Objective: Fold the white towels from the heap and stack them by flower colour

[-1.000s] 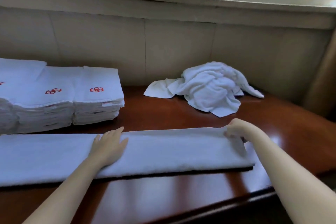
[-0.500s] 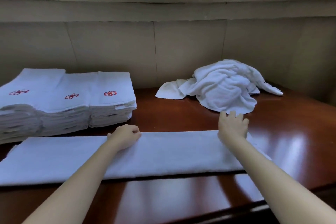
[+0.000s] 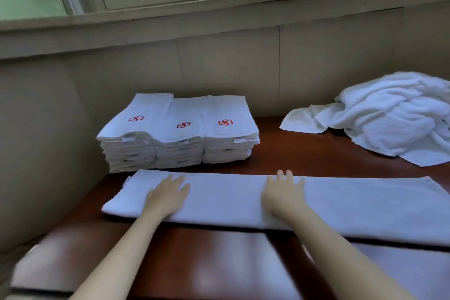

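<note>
A white towel [image 3: 353, 204] folded into a long narrow strip lies across the brown table [image 3: 219, 263]. My left hand [image 3: 168, 196] rests flat on its left part, fingers straight. My right hand [image 3: 283, 193] presses flat near the strip's middle. Behind the strip stand three stacks of folded white towels [image 3: 180, 136], each topped by a red flower. The heap of unfolded white towels [image 3: 394, 117] sits at the back right, apart from both hands.
A padded beige wall [image 3: 231, 68] runs behind the table, with windows above it. On the left a beige cushion side [image 3: 43, 141] borders the table. The table's front edge is close to me.
The view has swung left. My right hand slid from the strip's right end toward its middle. My left hand went from curled to flat and moved left along the towel.
</note>
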The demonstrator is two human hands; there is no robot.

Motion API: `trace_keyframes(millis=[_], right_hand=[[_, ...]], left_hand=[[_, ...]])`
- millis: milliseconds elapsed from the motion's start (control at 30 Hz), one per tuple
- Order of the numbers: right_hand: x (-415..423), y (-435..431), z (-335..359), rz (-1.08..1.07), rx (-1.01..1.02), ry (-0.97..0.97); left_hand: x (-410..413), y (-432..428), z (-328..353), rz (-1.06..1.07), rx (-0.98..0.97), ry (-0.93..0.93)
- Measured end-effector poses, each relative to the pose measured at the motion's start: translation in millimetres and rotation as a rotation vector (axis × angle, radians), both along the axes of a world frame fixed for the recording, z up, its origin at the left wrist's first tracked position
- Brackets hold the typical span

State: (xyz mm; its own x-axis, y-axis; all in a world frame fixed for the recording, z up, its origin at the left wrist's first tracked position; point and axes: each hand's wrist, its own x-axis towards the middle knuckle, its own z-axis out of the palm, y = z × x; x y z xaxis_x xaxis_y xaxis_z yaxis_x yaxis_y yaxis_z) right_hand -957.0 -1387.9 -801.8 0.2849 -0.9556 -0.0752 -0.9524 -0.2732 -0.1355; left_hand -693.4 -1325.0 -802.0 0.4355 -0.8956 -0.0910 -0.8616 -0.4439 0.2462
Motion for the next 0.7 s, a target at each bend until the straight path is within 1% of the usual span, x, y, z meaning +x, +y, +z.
trace_keyframes(millis=[67,100,167,200,233,267,300,333,367,400,433,467,533,567,600,633,667,700], right_hand=[[28,11,-10,0.186,0.003,-0.1],[33,13,-15,0.238,0.0,-0.104],[33,7,-18,0.253,0.001,-0.098],[31,5,-18,0.248,0.008,-0.096],[30,3,-19,0.242,0.01,-0.097],[31,2,-19,0.239,0.009,-0.1],[32,2,-18,0.24,0.006,-0.103],[33,3,-18,0.245,0.002,-0.103],[34,4,-18,0.249,-0.002,-0.106],[35,5,-18,0.248,-0.002,-0.111],[36,5,-16,0.245,-0.001,-0.115],[35,6,-14,0.246,-0.003,-0.119],[32,10,-12,0.254,-0.024,-0.165],[30,13,-11,0.254,-0.029,-0.228],[27,16,-10,0.243,-0.02,-0.331],[24,20,-7,0.218,0.004,-0.467],[22,23,-1,0.177,0.032,-0.62],[19,25,6,0.112,0.079,-0.78]], left_hand=[[33,9,4,0.114,0.077,-0.004],[50,15,5,0.206,0.092,0.006],[83,31,4,0.403,0.073,0.066],[94,41,2,0.483,0.038,0.087],[101,50,-1,0.564,-0.037,0.093],[104,57,-3,0.644,-0.165,0.108],[102,61,-3,0.727,-0.348,0.153],[98,64,-4,0.813,-0.571,0.244],[91,66,-1,0.904,-0.797,0.394],[80,67,3,0.991,-0.982,0.592],[69,68,6,1.056,-1.102,0.817],[56,68,8,1.074,-1.14,1.023],[29,63,11,1.019,-1.066,1.348],[19,60,14,0.982,-1.031,1.461],[8,58,19,0.954,-0.991,1.547],[-3,54,26,0.932,-0.946,1.582],[-13,51,31,0.886,-0.911,1.567],[-24,49,38,0.797,-0.88,1.461]])
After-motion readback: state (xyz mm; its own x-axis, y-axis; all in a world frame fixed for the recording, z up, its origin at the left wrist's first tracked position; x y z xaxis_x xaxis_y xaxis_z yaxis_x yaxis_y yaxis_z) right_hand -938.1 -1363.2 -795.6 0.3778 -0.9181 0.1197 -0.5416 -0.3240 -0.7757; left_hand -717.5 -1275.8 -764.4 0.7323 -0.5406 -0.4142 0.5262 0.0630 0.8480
